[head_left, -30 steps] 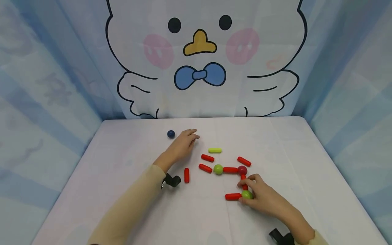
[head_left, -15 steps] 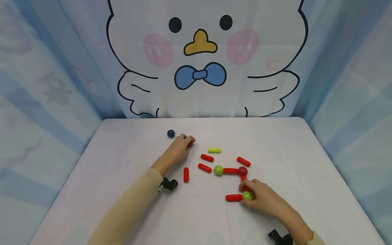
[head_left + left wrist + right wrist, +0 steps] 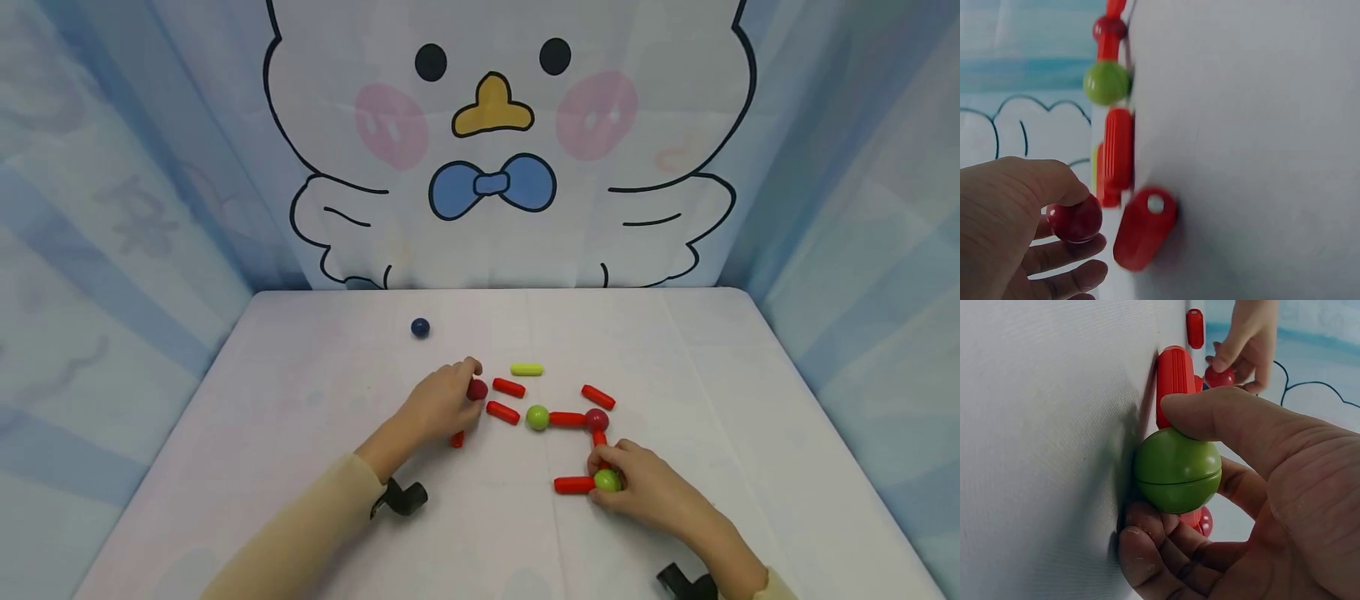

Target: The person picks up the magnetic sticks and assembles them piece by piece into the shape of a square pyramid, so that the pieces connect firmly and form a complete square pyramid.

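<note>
My left hand [image 3: 441, 402] pinches a dark red ball [image 3: 1075, 219] between thumb and fingers, just left of two loose red rods. At the near right, my right hand [image 3: 651, 487] grips a green ball [image 3: 1177, 470], thumb on one side and fingers curled on the other. That ball is part of a joined chain: a red rod [image 3: 573, 485] points left from it, and another runs up to a second dark red ball [image 3: 597, 420]. From there a red rod [image 3: 567, 419] leads left to another green ball [image 3: 537, 417]. My right fingers partly cover the upright rod.
Loose red rods [image 3: 503, 412] [image 3: 509, 387] lie between the left hand and the chain, another red rod [image 3: 598, 397] behind it. A yellow-green rod [image 3: 527, 369] and a dark blue ball [image 3: 421, 327] lie farther back. One red rod [image 3: 457, 439] is partly hidden under the left hand.
My left hand has taken hold of the dark red ball and brought it toward me and slightly right, closer to the loose rods. The right hand stays nearly still on the chain.
</note>
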Tool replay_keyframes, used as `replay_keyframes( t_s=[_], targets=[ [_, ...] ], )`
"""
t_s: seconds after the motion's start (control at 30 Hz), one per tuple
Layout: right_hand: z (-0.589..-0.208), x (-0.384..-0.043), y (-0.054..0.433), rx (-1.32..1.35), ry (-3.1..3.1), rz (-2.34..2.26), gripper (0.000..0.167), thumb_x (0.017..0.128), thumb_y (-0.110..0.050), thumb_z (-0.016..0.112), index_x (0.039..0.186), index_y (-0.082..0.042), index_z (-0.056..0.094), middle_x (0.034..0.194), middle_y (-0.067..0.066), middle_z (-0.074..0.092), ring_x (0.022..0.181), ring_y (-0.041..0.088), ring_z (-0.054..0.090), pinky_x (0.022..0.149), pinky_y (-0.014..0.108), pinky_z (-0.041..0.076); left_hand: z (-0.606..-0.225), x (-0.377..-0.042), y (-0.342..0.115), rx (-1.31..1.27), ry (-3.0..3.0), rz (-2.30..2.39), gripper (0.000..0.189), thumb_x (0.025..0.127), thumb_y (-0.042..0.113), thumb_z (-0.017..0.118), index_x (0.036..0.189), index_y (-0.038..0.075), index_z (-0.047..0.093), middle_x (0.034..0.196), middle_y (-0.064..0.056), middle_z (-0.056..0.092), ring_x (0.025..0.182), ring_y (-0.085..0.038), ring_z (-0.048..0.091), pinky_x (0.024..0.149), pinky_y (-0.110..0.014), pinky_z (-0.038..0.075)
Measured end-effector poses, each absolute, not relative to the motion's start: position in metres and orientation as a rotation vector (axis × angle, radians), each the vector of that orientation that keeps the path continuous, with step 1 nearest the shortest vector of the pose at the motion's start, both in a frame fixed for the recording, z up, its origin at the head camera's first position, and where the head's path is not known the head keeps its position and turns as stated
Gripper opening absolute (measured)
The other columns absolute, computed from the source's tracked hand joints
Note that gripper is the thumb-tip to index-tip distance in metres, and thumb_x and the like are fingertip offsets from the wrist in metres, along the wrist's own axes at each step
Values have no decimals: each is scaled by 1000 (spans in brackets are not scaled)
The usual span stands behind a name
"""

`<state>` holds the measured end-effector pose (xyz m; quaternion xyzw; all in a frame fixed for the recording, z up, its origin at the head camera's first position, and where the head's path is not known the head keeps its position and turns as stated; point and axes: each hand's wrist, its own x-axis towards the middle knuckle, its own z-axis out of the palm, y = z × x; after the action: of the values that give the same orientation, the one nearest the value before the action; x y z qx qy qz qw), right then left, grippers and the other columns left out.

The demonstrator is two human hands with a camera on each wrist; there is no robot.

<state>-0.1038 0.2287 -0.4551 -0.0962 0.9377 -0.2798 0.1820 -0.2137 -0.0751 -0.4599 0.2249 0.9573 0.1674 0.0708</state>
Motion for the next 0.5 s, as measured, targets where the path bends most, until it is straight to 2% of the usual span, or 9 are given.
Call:
replay_keyframes(
  t_s=[0.17, 0.27, 0.37, 0.5],
  targets=[
    [-454, -103, 229, -257, 2638, -789, 25, 81, -27, 87, 98, -26, 69, 97, 1, 56, 87, 16, 54, 74, 32, 51, -457, -190, -66, 809, 2836, 439, 39, 94, 30, 74, 125, 11, 60, 96, 2, 66, 85, -13, 57, 76, -25, 53],
    [-453, -102, 229, -224, 2648, -766, 23, 81, -26, 87, 100, -26, 72, 103, 4, 56, 90, 18, 54, 77, 35, 54, -457, -178, -59, 878, 2785, 447, 35, 92, 32, 76, 117, 14, 60, 85, 7, 60, 77, -10, 53, 66, -22, 47],
    [-451, -101, 228, -213, 2698, -701, 26, 80, -27, 88, 102, -29, 75, 117, 9, 57, 98, 23, 56, 84, 43, 58, -460, -168, -52, 960, 2756, 464, 30, 91, 33, 77, 109, 17, 59, 80, 9, 56, 72, -8, 52, 62, -20, 44],
    [-451, -99, 225, -232, 2769, -635, 28, 78, -29, 90, 103, -33, 77, 136, 18, 56, 115, 34, 57, 94, 58, 55, -465, -157, -43, 1031, 2753, 464, 29, 90, 36, 78, 108, 19, 64, 86, 9, 57, 75, -5, 51, 65, -17, 45]
  ],
)
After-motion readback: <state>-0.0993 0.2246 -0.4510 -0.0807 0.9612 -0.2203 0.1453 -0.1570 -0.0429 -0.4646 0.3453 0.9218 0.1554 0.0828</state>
